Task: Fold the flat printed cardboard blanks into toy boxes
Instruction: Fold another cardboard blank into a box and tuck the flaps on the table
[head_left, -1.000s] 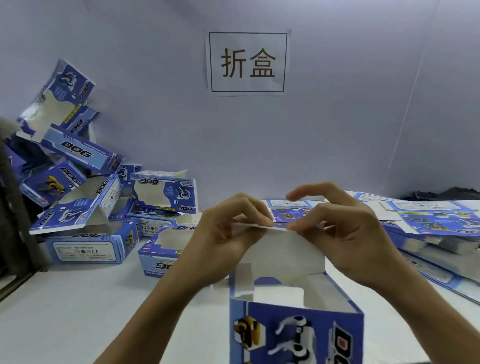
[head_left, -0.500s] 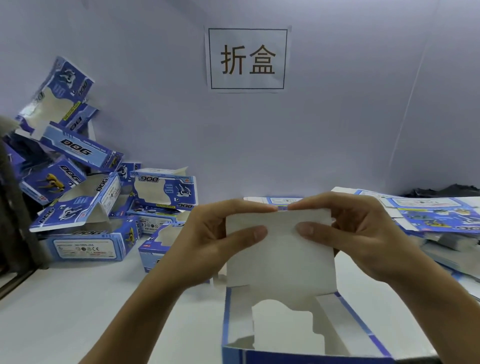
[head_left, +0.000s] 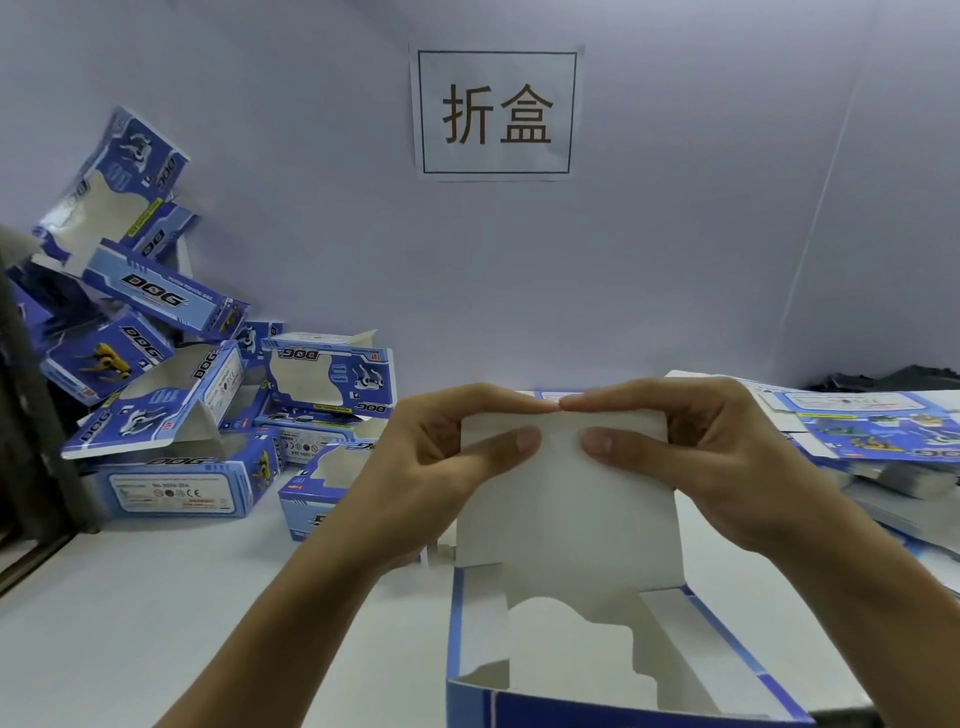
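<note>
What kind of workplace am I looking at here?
Probably a box-folding packing station: a wall sign reads "fold boxes", folded toy boxes pile up at left, and flat blanks are stacked at right.

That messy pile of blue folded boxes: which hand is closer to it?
Left. The left hand grips the white flap just beside the pile of boxes; the right hand holds the flap's far side.

wall sign (head_left: 497, 111): two dark characters, framed | white table (head_left: 156, 623) | dark heap (head_left: 914, 376) far right

Single head view, facing forward-down, close over hands (head_left: 571, 457), wall behind.
</note>
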